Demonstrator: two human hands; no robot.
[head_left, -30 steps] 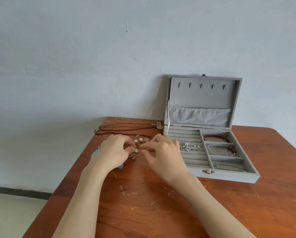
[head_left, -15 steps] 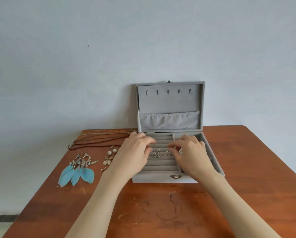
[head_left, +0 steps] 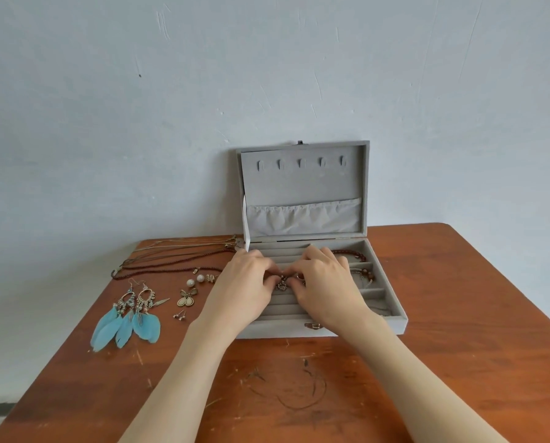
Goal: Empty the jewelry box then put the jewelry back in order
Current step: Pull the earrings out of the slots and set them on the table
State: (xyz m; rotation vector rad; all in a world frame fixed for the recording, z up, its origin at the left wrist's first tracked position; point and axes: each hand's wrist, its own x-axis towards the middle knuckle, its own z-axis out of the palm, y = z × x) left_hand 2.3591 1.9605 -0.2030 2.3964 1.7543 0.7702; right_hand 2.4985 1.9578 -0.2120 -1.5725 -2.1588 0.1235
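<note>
Both my hands are over the ring rolls of the open grey velvet jewelry box [head_left: 382, 318] at the back of the scratched brown wooden table [head_left: 458, 362] — left hand [head_left: 244, 289] and right hand [head_left: 328, 282] each curl fingertips onto a small silver earring [head_left: 281, 285], pinching it between them. I judge I'm seating it, so press gently into one slot, not sideways. The blue feather earrings [head_left: 129, 324] and brown bead necklaces [head_left: 171, 266] wait outside, left of the box.
</note>
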